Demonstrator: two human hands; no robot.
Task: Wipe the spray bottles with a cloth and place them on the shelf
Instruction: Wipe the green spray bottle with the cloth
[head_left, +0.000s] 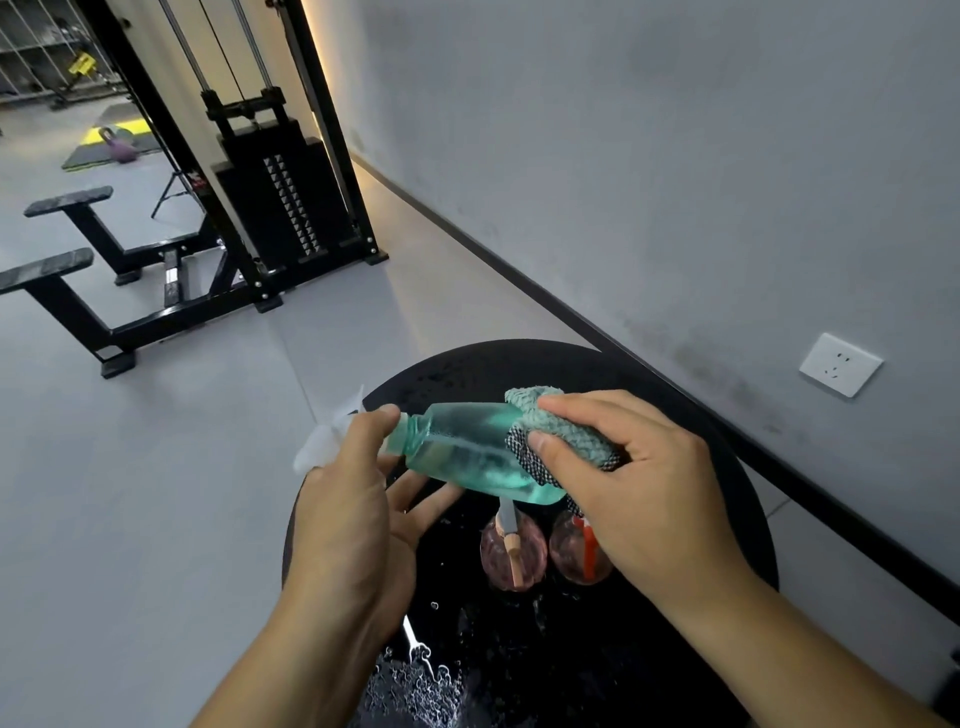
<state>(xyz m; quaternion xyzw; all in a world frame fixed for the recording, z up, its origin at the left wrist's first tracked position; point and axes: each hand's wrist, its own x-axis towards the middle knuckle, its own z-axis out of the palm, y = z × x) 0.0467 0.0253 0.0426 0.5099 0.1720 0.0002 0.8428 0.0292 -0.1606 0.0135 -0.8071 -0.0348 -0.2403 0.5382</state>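
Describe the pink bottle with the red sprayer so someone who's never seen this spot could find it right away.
Find the round black table beside the grey wall. Two pink bottles stand side by side on it, just under the teal bottle being wiped by the right hand. The one wanted is the right-hand pink bottle, partly hidden by that hand: its sprayer is red, while its neighbour has a pale tan one.

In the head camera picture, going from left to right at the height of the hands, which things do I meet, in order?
White spray head → left hand → teal bottle → green cloth → right hand → wall socket. The two pink bottles below overlap this row and are left out.
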